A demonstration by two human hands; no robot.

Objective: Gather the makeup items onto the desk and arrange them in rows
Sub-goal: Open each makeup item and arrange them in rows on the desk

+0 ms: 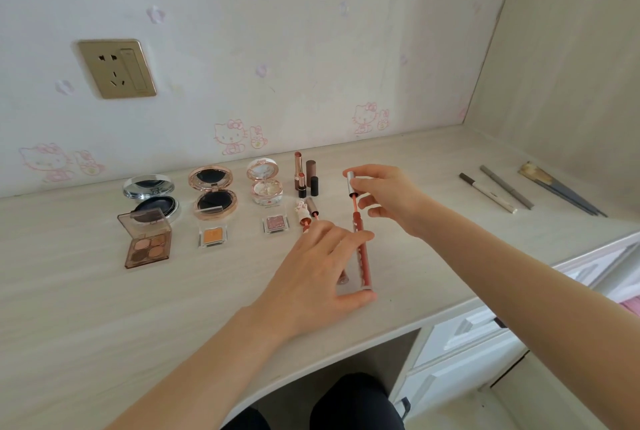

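Observation:
My left hand (322, 267) grips the red tube of a lip gloss (364, 263) standing on the desk (86, 308). My right hand (384, 197) holds its silver cap (352, 184), with the wand drawn partly out of the tube. Left of it, open makeup lies in rows: a silver compact (150, 192), a rose-gold compact (213, 192), a floral compact (265, 184), a four-colour eyeshadow palette (147, 242), an orange single shadow (212, 235), a pink single shadow (276, 223). Lipsticks (305, 175) stand behind more lip tubes (306, 215).
Two eyebrow pencils (491, 194) and a bunch of brushes (561, 192) lie at the desk's far right, near the side wall. A power socket (117, 68) sits on the back wall. White drawers (467, 343) are below right, my knees under the desk edge.

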